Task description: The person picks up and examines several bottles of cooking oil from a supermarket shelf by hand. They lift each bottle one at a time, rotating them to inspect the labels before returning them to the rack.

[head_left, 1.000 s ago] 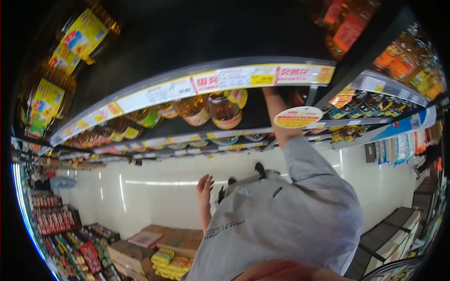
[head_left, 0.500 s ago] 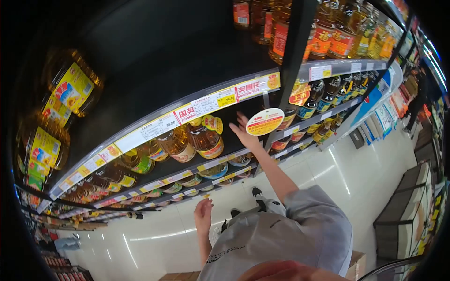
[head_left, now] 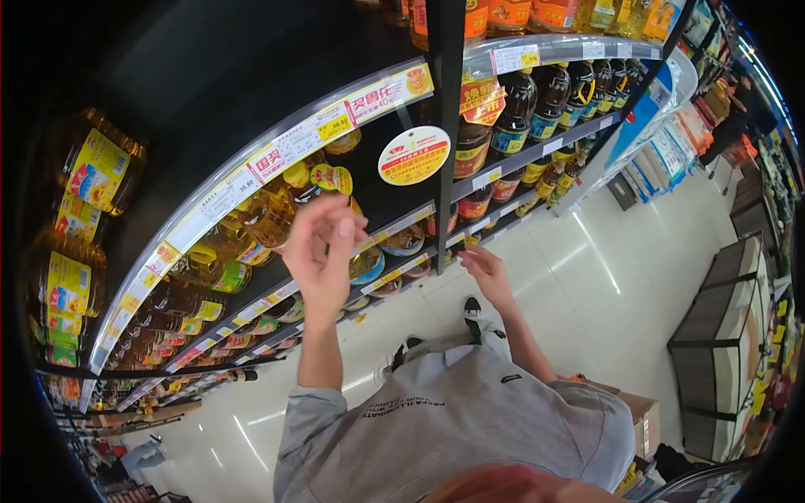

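My left hand is raised in front of the shelf, fingers loosely bent, thumb apart and nothing held. It overlaps a large bottle of golden cooking oil with a yellow cap and a round yellow tag. Left of the fingers stands another amber oil bottle. My right hand hangs lower, beside the dark shelf post, its fingers loosely stretched and holding nothing. Above it, a round white-and-yellow sign sticks out from the shelf.
A curved shelf edge with price strips crosses overhead. Big oil bottles stand at the upper left. Dark sauce bottles line the shelf right of the post. Grey display bins are across the tiled floor.
My right hand has come back and down from the shelf beside the round sign. My left hand has risen from near my body to the oil bottles. The view has shifted slightly.
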### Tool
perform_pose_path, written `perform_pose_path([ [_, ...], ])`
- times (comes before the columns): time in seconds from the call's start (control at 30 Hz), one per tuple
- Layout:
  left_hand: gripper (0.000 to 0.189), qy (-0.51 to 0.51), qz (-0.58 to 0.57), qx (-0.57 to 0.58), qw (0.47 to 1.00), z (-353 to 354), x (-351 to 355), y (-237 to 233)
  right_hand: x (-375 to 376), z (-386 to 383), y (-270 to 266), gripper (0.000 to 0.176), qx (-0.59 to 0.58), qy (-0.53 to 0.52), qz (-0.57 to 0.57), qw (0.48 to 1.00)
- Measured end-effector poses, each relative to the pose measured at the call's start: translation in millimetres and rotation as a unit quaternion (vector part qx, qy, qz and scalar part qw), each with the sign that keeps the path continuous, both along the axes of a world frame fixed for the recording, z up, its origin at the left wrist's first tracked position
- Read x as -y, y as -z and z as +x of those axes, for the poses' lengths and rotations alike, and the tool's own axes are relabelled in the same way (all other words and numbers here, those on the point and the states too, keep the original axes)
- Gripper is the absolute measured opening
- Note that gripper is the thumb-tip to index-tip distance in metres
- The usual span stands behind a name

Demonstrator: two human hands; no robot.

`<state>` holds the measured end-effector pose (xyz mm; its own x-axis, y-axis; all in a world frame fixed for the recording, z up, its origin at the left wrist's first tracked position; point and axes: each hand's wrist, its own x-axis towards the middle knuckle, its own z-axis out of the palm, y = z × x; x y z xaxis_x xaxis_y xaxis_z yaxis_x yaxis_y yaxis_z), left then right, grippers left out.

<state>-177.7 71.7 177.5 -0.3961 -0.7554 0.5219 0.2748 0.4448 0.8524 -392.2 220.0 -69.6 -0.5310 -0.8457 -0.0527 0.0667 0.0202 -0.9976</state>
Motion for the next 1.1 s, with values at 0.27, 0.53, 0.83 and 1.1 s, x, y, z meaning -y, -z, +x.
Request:
perform_pose_path([
  [0.27,0.029,-0.058,-0.186,0.004,0.981,-119,102,-143,14,-41,-13,0.037,0.015,-0.093,-0.009,0.996],
  [0.53,0.048,0.039,-0.086,0.051,0.994,-202,172,-206,6,-116,-1,0.036,0.006,-0.094,-0.023,0.995],
  [0.83,0.063,0.105,-0.127,0.075,0.984,-224,164,-216,12,-191,20,0.043,-0.037,-0.117,0.045,0.991],
  [1.1,0.048,0.104,-0.030,0.040,0.993,-203,195,-206,27,-187,17,0.044,-0.019,-0.103,0.008,0.995],
])
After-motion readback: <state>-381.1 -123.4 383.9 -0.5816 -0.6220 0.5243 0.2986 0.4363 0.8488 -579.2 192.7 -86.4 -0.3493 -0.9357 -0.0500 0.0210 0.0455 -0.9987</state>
